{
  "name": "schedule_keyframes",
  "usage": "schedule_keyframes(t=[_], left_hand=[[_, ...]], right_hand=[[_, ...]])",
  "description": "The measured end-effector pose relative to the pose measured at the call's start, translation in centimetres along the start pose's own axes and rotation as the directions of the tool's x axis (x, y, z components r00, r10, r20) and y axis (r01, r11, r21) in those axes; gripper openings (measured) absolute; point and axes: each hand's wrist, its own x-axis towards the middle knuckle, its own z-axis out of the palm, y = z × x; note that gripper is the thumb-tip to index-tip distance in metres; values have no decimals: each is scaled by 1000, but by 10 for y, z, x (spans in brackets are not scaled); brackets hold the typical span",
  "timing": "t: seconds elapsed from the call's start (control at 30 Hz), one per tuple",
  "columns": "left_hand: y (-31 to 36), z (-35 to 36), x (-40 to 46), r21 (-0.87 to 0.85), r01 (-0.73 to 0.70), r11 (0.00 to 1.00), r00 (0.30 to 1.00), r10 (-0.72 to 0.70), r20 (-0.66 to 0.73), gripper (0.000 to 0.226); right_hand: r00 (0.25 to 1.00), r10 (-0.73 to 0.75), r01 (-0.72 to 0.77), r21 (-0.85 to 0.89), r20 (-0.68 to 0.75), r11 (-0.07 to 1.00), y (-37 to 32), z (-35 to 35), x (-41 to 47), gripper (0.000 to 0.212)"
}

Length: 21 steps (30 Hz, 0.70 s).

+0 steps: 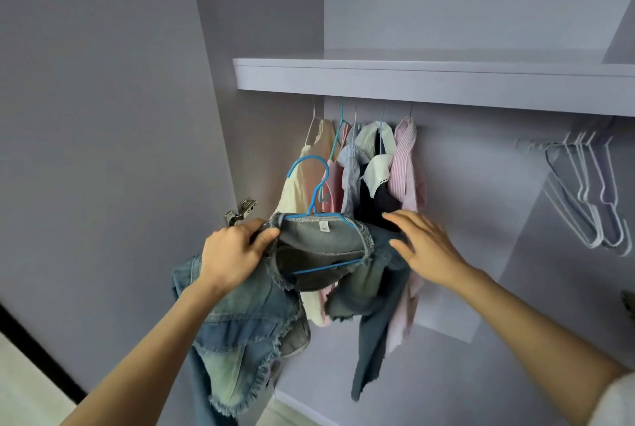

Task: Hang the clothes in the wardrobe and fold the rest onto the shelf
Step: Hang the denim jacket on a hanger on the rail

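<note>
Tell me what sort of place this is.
Likely a built-in bedroom wardrobe: a lilac shelf board spans above shirts hanging in a row, with empty white wire hangers to the right.

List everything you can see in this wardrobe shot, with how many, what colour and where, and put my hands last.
denim jacket: one, faded blue, frayed edges, held in front of the wardrobe, on the blue hanger
blue hanger: one, blue, inside the jacket collar, hook not yet on a rail
hung garments: five, cream, pink, grey-blue, dark with white collar, pink striped, left under the shelf
empty hangers: several, white and pale lilac, right rail
shelf: one, lilac, above the garments
door hinge: one, metal, left wall
left hand: one, fingers gripping the jacket collar
right hand: one, fingers spread, near the jacket's right shoulder
</note>
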Motion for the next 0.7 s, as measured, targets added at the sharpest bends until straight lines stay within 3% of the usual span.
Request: schedule_keyframes(t=[0.1, 0.27, 0.33, 0.43, 0.47, 0.57, 0.7], left_hand=[[-2, -1, 2, -26, -8, 1000, 1000, 8, 5, 36], [-5, -6, 3, -1, -99, 995, 995, 99, -30, 45], [-5, -8, 1, 121, -219, 968, 970, 230, -82, 57], [-1, -13, 3, 258, -282, 924, 930, 329, -162, 71], [-1, -14, 6, 290, -293, 911, 914, 356, -193, 71], [0, -17, 13, 346, -339, 875, 865, 434, -251, 67], [6, -19, 18, 381, -341, 860, 852, 454, -262, 69]], right_hand=[[995, -101, 101, -45, 11, 994, -11, 7, 9, 34], [990, -91, 104, 118, -110, 987, -22, 11, 4, 13], [954, -136, 150, 34, -267, 988, -25, 11, 2, 15], [855, -262, 192, -197, -448, 962, -28, 1, 2, 15], [836, -292, 199, -239, -465, 950, -27, -3, 4, 11], [830, -329, 197, -315, -450, 928, -20, -17, 8, 32], [835, -334, 193, -336, -437, 922, -16, -24, 8, 35]])
